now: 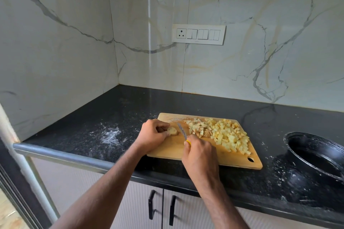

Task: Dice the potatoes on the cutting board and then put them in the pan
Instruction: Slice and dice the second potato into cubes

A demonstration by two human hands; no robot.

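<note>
While gripped by the left hand [153, 132], potato piece [172, 130] left of knife [182, 131].

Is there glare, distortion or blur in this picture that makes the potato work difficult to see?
Head view: a bright vertical glare streak on the marble wall; wide-angle bending curves the counter edge and walls; the cutting board, diced potatoes and knife are evenly lit and fairly sharp; the pan is cut off at the right.

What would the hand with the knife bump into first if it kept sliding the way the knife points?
Probably nothing on the board: the right hand aims the knife up-left, between the potato piece and the diced pile. Beyond lies bare cutting board, though depth is hard to judge.
</note>
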